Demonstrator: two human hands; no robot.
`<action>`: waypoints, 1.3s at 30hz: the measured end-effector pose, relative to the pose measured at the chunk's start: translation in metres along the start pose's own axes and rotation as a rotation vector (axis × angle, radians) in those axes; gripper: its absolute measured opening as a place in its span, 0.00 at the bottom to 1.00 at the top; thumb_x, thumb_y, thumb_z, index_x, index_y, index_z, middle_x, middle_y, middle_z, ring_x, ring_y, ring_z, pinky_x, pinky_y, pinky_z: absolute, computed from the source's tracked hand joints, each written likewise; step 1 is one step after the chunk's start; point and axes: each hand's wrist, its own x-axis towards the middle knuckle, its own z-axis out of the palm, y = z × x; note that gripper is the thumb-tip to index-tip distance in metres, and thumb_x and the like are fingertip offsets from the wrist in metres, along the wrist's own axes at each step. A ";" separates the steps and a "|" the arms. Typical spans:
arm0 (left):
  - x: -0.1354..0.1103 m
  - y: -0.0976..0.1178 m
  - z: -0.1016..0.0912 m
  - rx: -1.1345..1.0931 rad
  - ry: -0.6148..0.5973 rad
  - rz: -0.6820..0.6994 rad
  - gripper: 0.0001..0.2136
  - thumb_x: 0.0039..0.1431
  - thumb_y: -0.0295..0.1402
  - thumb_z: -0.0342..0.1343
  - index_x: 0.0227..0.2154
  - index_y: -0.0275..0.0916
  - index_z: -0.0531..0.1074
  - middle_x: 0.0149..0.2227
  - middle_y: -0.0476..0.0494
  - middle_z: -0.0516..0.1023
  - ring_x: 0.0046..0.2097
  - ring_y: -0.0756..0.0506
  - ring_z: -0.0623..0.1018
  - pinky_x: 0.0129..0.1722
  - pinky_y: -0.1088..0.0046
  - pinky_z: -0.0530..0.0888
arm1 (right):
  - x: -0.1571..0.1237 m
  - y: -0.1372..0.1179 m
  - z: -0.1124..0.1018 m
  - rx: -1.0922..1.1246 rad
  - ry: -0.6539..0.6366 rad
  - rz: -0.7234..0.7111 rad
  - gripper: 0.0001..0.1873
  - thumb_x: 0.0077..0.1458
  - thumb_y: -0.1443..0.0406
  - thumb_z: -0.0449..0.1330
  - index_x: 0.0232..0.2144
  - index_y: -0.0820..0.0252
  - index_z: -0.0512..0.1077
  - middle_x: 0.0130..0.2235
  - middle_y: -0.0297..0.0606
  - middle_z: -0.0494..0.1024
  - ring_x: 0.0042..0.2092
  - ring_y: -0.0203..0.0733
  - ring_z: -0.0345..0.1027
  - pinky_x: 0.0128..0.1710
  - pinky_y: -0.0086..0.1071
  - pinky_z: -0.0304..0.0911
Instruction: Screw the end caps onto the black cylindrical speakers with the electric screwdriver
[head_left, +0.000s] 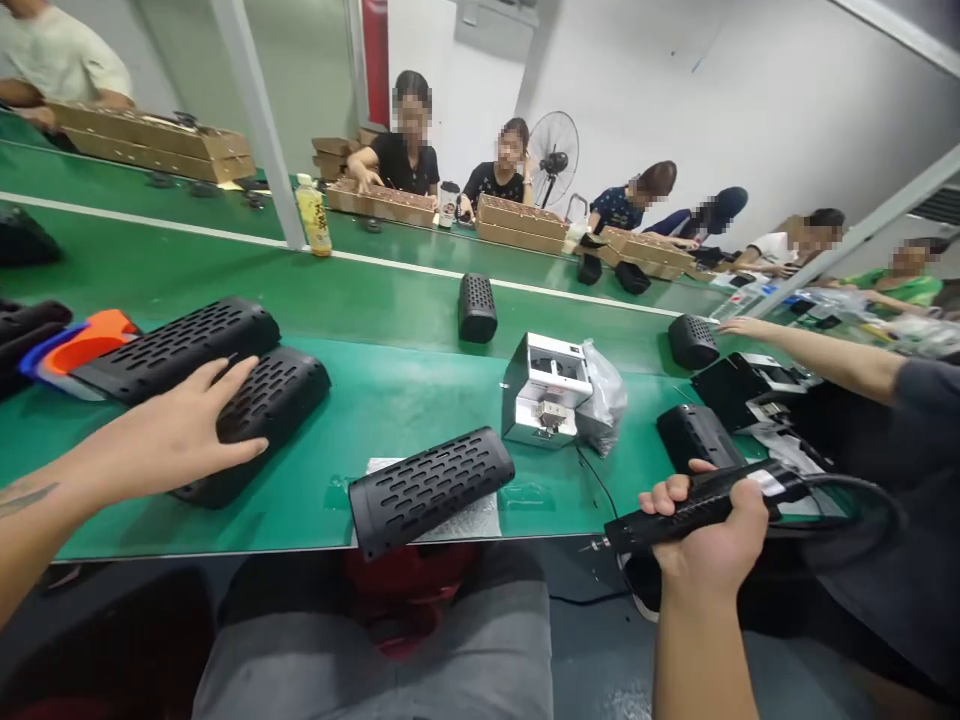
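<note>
My right hand is wrapped round a black electric screwdriver, its bit pointing left over the table's front edge. To the left, my left hand is spread over a black slotted housing; whether the fingertips touch it I cannot tell. Another slotted housing lies just behind that one, beside orange and blue curved pieces. Between my hands a third perforated housing rests at a slant on a silvery sheet at the table edge.
A white screw feeder stands right of centre, a clear plastic bag against it. Further housings lie on the green conveyor. A co-worker's hand reaches in from the right near another housing. A metal post rises beside a yellow bottle.
</note>
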 end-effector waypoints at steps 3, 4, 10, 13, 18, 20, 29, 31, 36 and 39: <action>0.043 0.097 0.005 -0.091 0.070 0.173 0.51 0.68 0.62 0.52 0.87 0.40 0.53 0.87 0.35 0.55 0.85 0.26 0.63 0.83 0.45 0.65 | 0.010 0.016 -0.015 0.045 0.121 0.116 0.42 0.36 0.35 0.68 0.44 0.56 0.68 0.26 0.25 0.63 0.24 0.34 0.57 0.22 0.33 0.63; 0.063 0.138 0.010 -0.202 -0.004 0.185 0.52 0.69 0.61 0.54 0.88 0.37 0.52 0.88 0.34 0.54 0.86 0.27 0.60 0.85 0.48 0.63 | 0.011 0.020 -0.018 0.062 0.176 0.113 0.42 0.36 0.35 0.67 0.45 0.56 0.68 0.26 0.25 0.64 0.24 0.34 0.57 0.23 0.33 0.64; 0.215 0.350 0.065 -0.542 -0.058 -0.046 0.55 0.65 0.47 0.69 0.86 0.25 0.51 0.85 0.15 0.53 0.85 0.23 0.61 0.84 0.47 0.61 | 0.012 0.039 -0.050 0.054 0.403 -0.348 0.33 0.49 0.38 0.61 0.46 0.54 0.68 0.23 0.26 0.66 0.22 0.41 0.60 0.23 0.39 0.67; 0.282 0.396 0.094 -0.505 -0.014 -0.091 0.63 0.61 0.54 0.74 0.88 0.29 0.48 0.86 0.13 0.44 0.87 0.15 0.49 0.82 0.29 0.48 | 0.007 0.043 -0.071 0.006 0.430 -0.539 0.37 0.55 0.30 0.60 0.45 0.52 0.67 0.23 0.25 0.66 0.21 0.41 0.58 0.22 0.38 0.64; 0.332 0.412 0.123 -0.507 -0.185 -0.158 0.79 0.37 0.58 0.85 0.88 0.34 0.52 0.85 0.09 0.48 0.81 0.08 0.61 0.75 0.25 0.59 | 0.003 0.056 -0.077 0.033 0.437 -0.548 0.40 0.55 0.27 0.66 0.46 0.52 0.69 0.25 0.26 0.69 0.22 0.42 0.60 0.22 0.40 0.66; 0.331 0.410 0.123 -0.553 -0.171 -0.086 0.73 0.43 0.66 0.79 0.84 0.26 0.60 0.77 0.12 0.68 0.82 0.17 0.64 0.70 0.37 0.65 | 0.008 0.062 -0.071 0.033 0.421 -0.557 0.39 0.57 0.27 0.65 0.46 0.52 0.69 0.25 0.26 0.69 0.22 0.42 0.60 0.22 0.40 0.66; 0.213 0.268 0.052 -0.695 -0.186 -0.100 0.56 0.44 0.59 0.76 0.78 0.43 0.74 0.58 0.35 0.87 0.56 0.29 0.88 0.46 0.53 0.85 | 0.028 0.084 -0.048 0.015 0.315 -0.691 0.29 0.66 0.39 0.63 0.47 0.56 0.70 0.24 0.29 0.71 0.21 0.43 0.62 0.23 0.41 0.67; 0.159 0.217 0.035 -0.613 -0.130 -0.115 0.54 0.47 0.54 0.74 0.80 0.47 0.73 0.64 0.38 0.85 0.57 0.31 0.88 0.56 0.54 0.86 | 0.026 0.087 -0.044 0.026 0.278 -0.656 0.28 0.65 0.40 0.63 0.47 0.57 0.70 0.24 0.29 0.71 0.21 0.42 0.63 0.24 0.40 0.67; 0.042 0.124 0.016 -0.324 -0.179 -0.080 0.52 0.56 0.58 0.70 0.84 0.57 0.67 0.66 0.50 0.84 0.61 0.30 0.85 0.66 0.52 0.83 | 0.011 0.070 -0.026 0.066 0.235 -0.693 0.25 0.67 0.42 0.61 0.47 0.57 0.70 0.24 0.30 0.70 0.22 0.43 0.63 0.23 0.41 0.67; 0.005 0.099 0.016 -0.252 -0.165 -0.124 0.51 0.58 0.62 0.69 0.84 0.64 0.64 0.71 0.55 0.81 0.67 0.28 0.83 0.62 0.50 0.85 | -0.007 0.047 -0.011 0.129 0.224 -0.670 0.28 0.66 0.38 0.63 0.47 0.54 0.71 0.24 0.30 0.69 0.22 0.44 0.60 0.21 0.41 0.64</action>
